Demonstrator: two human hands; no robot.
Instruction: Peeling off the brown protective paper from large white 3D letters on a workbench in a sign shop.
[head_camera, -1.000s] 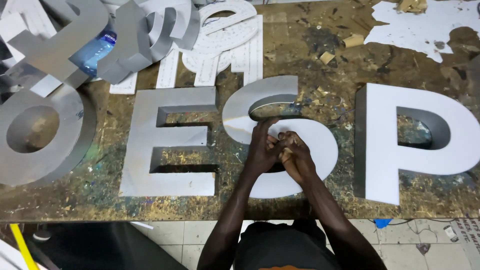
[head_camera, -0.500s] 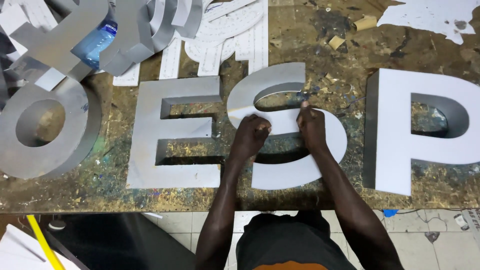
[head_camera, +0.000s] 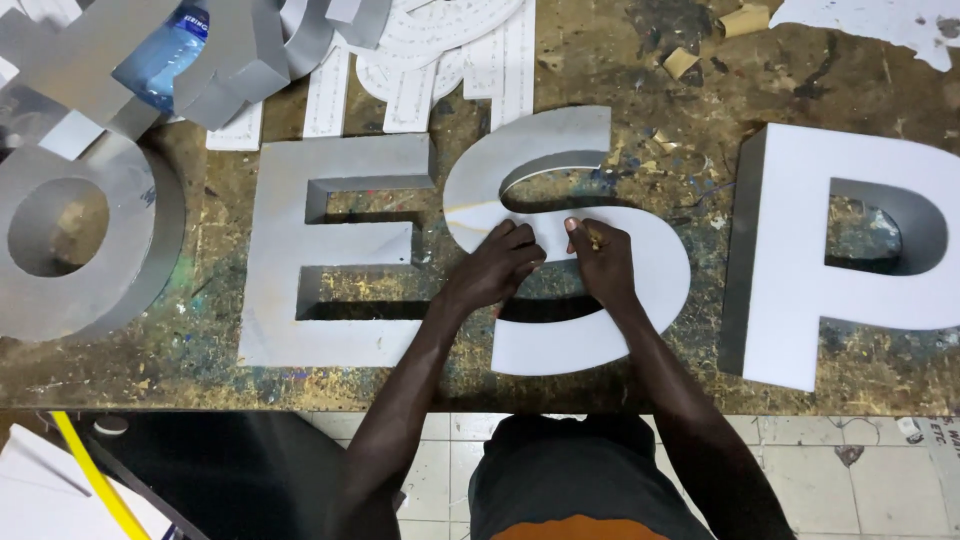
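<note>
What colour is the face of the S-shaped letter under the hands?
Pale silver-grey S-shaped letter, clearest in the head view.

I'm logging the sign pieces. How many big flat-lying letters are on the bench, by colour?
Silver-grey letters: 2, the O and the E
White-faced letters: 2, the S under both hands, and the P
Total: 4

Letter S (head_camera: 600, 330) flanked close by letter E (head_camera: 340, 250) and tall-walled letter P (head_camera: 790, 250); narrow strips of bare table (head_camera: 700, 160) between. Far edge crowded: stacked letters (head_camera: 230, 60), bottle (head_camera: 165, 50), paper templates (head_camera: 440, 50). Near edge open.
</note>
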